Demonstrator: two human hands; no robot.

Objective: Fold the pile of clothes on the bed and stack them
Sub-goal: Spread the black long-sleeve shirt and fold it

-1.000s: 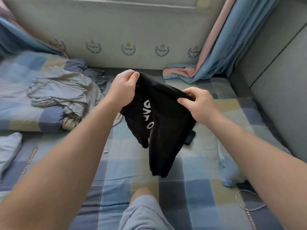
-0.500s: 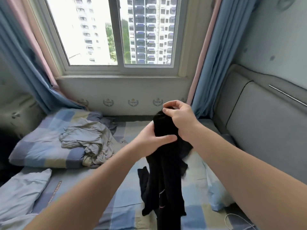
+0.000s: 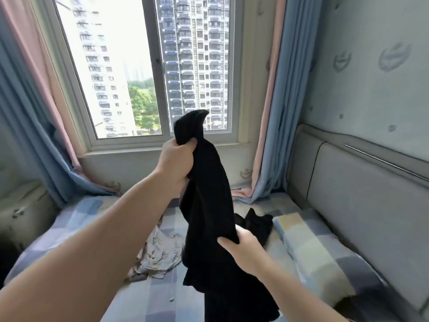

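A black garment [image 3: 209,205] hangs lengthwise in the air in front of the window. My left hand [image 3: 177,161] grips its bunched top end, raised at window-sill height. My right hand [image 3: 243,249] holds the cloth lower down, fingers curled round its right edge. The garment's lower part drops out of the bottom of the view. Behind it, a crumpled grey-beige garment [image 3: 160,254] lies on the checked bed [image 3: 144,298].
A checked pillow [image 3: 308,247] lies at the right along the grey padded headboard [image 3: 362,194]. Blue and pink curtains [image 3: 271,126] hang at both sides of the window [image 3: 148,73]. A grey piece of furniture [image 3: 21,205] stands at the left.
My left hand has taken the garment's top and lifted it. My right hand has slid down the cloth to a lower grip. The view has tilted up toward the window.
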